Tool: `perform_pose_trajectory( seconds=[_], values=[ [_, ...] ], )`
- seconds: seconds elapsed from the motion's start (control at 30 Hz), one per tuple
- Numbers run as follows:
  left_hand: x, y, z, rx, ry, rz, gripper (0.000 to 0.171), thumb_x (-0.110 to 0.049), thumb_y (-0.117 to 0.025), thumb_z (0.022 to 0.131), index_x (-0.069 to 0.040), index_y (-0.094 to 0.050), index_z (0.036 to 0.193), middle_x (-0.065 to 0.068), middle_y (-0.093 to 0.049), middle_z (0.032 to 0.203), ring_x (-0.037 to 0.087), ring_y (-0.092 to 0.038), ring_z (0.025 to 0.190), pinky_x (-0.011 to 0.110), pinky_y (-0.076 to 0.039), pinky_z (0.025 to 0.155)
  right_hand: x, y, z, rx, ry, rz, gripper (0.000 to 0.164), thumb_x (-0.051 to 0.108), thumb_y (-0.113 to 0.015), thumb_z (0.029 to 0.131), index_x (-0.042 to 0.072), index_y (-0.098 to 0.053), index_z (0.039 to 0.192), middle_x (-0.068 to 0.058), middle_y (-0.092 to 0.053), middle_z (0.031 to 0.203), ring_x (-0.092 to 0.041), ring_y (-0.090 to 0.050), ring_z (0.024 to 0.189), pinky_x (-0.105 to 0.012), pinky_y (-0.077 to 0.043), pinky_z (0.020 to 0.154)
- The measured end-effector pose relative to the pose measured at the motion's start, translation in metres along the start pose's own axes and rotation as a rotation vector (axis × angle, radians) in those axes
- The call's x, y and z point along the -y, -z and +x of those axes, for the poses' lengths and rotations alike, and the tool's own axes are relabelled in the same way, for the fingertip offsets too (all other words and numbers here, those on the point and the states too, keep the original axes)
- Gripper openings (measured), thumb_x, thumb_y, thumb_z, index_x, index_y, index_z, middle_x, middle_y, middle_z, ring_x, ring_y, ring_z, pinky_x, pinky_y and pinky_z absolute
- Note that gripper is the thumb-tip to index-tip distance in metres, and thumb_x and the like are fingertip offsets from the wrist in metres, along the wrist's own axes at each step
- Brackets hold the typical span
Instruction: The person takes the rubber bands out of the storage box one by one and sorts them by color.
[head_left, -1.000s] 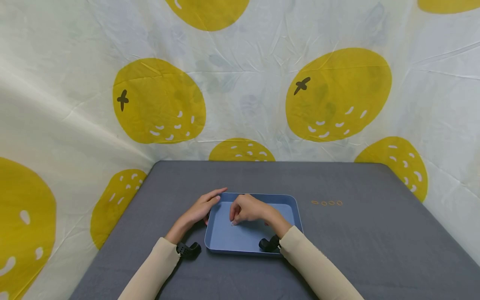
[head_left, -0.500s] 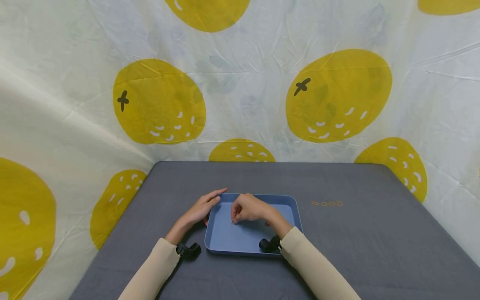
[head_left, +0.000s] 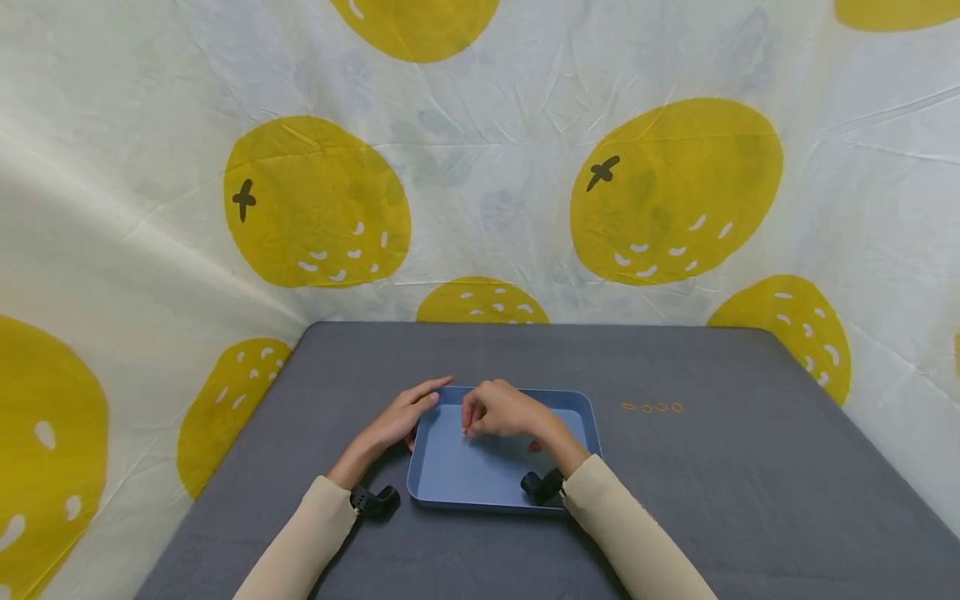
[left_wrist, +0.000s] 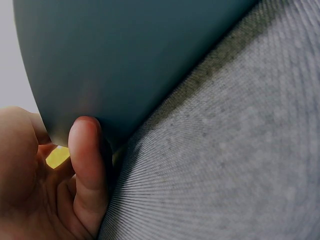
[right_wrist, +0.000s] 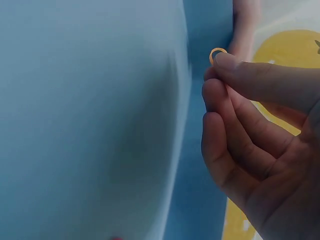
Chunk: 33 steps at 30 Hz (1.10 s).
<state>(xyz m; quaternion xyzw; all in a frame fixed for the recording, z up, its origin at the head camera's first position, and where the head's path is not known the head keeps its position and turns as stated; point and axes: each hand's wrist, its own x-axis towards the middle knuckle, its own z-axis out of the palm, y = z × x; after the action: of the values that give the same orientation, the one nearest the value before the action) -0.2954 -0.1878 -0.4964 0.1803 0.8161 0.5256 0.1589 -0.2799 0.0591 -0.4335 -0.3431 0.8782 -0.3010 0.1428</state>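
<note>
My right hand (head_left: 504, 412) is over the blue tray (head_left: 450, 483), palm down. Between thumb and fingertip it pinches a small orange rubber band (right_wrist: 211, 57), whose loop sticks out past the thumb in the right wrist view. A small red item (head_left: 535, 447) lies in the tray near the right wrist; its kind is too small to tell. My left hand (head_left: 397, 421) holds the tray's left wall near the far corner. One finger (left_wrist: 86, 155) presses the outside of the wall in the left wrist view, with the thumb over the rim.
Several orange rubber bands (head_left: 647, 408) lie in a row on the grey tabletop (head_left: 750, 483), right of the tray. A white curtain with yellow fruit prints (head_left: 495, 200) hangs behind the table and along its left side.
The right hand has lifted slightly and shifted a little away from me, so the red item shows more. The left hand and the tray stay in place.
</note>
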Motion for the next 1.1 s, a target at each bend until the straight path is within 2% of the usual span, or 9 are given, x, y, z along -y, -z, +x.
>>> perform_pose_trajectory(
  seconds=[0.27,0.53,0.83,1.1],
  values=[
    [-0.001,0.002,-0.002,-0.017,0.022,0.002,0.044,-0.034,-0.042,0.113,-0.034,-0.045,0.157,0.015,-0.048,0.156,0.017,-0.049,0.044,0.033,-0.049,0.042,0.001,0.012,-0.006,-0.022,0.014,0.005,0.006,0.009,-0.076,0.093,0.012,-0.076,0.089,0.006,-0.073,0.084,-0.008,-0.065,0.073,-0.025,-0.056,0.07],
    [-0.001,0.001,-0.001,-0.009,0.022,-0.001,0.045,-0.034,-0.041,0.113,-0.034,-0.044,0.158,0.016,-0.049,0.155,0.016,-0.051,0.046,0.032,-0.05,0.043,0.003,0.023,-0.018,-0.048,0.002,0.017,0.003,0.011,-0.076,0.094,0.01,-0.077,0.092,0.006,-0.073,0.085,-0.008,-0.066,0.076,-0.028,-0.057,0.072],
    [-0.002,0.001,0.0,-0.005,0.007,0.002,0.045,-0.035,-0.041,0.113,-0.032,-0.043,0.158,0.019,-0.054,0.15,0.016,-0.05,0.043,0.033,-0.049,0.042,0.003,0.037,-0.033,-0.081,0.004,0.045,0.006,0.013,-0.076,0.095,0.007,-0.077,0.093,0.003,-0.076,0.088,-0.026,-0.073,0.082,-0.026,-0.056,0.069],
    [-0.002,0.0,-0.002,-0.002,0.005,-0.007,0.046,-0.035,-0.041,0.113,-0.032,-0.042,0.159,0.019,-0.055,0.148,0.016,-0.05,0.043,0.033,-0.049,0.043,0.003,0.049,-0.049,-0.122,0.017,0.038,0.005,0.012,-0.075,0.095,0.007,-0.077,0.096,-0.002,-0.078,0.092,-0.013,-0.071,0.08,-0.025,-0.057,0.073]
  ],
)
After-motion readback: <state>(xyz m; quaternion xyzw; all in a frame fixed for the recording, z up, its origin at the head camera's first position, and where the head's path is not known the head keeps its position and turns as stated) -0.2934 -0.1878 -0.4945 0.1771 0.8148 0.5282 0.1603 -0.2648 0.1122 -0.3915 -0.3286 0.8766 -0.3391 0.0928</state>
